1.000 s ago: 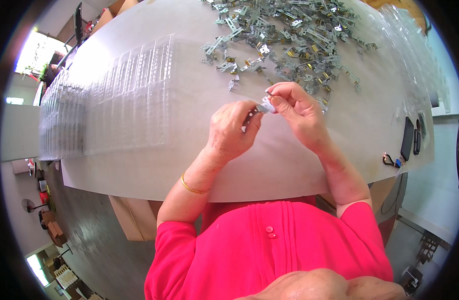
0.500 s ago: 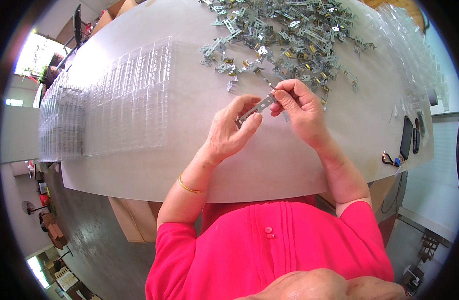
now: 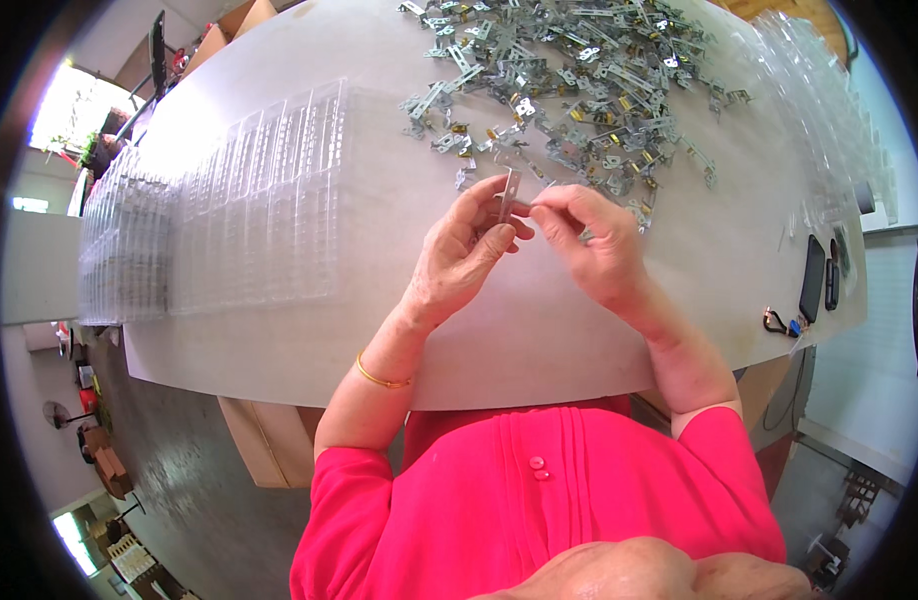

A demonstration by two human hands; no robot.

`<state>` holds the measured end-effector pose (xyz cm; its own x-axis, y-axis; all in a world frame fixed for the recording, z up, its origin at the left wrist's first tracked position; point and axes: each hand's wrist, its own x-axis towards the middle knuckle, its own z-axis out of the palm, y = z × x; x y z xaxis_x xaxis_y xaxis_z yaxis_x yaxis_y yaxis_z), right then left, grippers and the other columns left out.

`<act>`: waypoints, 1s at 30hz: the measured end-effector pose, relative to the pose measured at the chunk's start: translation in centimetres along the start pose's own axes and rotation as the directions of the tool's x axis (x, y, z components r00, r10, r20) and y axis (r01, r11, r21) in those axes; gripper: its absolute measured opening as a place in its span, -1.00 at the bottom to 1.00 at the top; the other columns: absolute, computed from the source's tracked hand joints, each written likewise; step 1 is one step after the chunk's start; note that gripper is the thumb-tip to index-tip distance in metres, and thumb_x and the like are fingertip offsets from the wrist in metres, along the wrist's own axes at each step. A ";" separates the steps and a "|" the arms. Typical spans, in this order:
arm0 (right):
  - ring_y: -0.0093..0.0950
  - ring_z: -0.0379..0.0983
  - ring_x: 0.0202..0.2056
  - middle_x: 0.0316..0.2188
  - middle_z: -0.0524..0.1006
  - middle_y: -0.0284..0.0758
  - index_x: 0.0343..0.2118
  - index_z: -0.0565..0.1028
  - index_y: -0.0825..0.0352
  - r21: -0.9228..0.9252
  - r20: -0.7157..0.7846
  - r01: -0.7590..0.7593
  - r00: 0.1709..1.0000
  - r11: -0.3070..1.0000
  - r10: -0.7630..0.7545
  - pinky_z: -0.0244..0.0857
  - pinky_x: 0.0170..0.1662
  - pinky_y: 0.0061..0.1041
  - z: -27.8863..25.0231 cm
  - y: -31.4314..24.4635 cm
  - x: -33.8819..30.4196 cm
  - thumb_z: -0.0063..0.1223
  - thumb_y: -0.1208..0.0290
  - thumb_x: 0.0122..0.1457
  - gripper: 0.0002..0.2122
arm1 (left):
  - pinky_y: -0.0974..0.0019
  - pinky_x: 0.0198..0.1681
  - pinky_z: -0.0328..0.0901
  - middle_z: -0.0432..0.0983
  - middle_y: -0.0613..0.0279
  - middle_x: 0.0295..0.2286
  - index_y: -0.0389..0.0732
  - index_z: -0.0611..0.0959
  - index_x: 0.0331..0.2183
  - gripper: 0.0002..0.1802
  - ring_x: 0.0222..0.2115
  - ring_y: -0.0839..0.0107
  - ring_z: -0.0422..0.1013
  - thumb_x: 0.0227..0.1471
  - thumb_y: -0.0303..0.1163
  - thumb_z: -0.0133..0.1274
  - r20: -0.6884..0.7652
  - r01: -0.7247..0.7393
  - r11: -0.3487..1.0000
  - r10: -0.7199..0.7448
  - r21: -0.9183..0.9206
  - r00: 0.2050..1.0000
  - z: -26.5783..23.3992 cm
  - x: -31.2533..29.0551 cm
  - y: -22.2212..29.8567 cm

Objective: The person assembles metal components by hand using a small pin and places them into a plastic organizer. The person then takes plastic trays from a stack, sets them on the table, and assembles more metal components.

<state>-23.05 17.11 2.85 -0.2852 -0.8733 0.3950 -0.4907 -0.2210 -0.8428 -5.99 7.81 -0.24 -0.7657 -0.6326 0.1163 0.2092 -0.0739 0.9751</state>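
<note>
In front of me, over the near middle of the table, a small slotted metal bracket (image 3: 512, 192) stands nearly upright in my left hand (image 3: 459, 250). The thumb and fingers of that hand close around its lower part. My right hand (image 3: 601, 245) comes in from the other side, thumb and forefinger pinching a thin metal part that juts from the bracket. My fingers hide much of the lower end. Just beyond both hands spreads a loose pile of metal brackets (image 3: 579, 90), silvery with some yellowish pieces.
An open clear plastic tray (image 3: 254, 210) with rows of slots lies at left, beside a stack of similar trays (image 3: 124, 250). Clear plastic sheeting (image 3: 804, 120) covers the far right. Near the right edge are a black phone-like slab (image 3: 812, 278) and a small blue-and-black item (image 3: 782, 322).
The bracket has turned from a slanted position to nearly upright. My right hand has come down slightly, and its pinch has shifted toward the bracket's side.
</note>
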 end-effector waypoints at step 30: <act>-0.27 0.47 -0.57 -0.58 0.50 -0.24 -0.39 0.47 0.30 -0.170 0.047 0.089 0.996 0.981 -0.082 0.30 -0.49 -0.36 -0.4 0.6 0.0 0.15 0.55 0.14 -0.93 | 0.41 -0.26 0.45 0.48 0.25 -0.28 -0.33 0.56 -0.11 -0.74 -0.35 0.48 0.55 0.11 -0.59 0.04 -0.169 0.067 0.919 0.000 0.389 0.986 0.1 0.0 1.3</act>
<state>-23.66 17.16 2.54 -0.2052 -0.8714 0.4456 -0.6468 -0.2210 -0.7300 -5.73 7.79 1.08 -0.6523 -0.7535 0.0823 -0.0956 0.1896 0.9772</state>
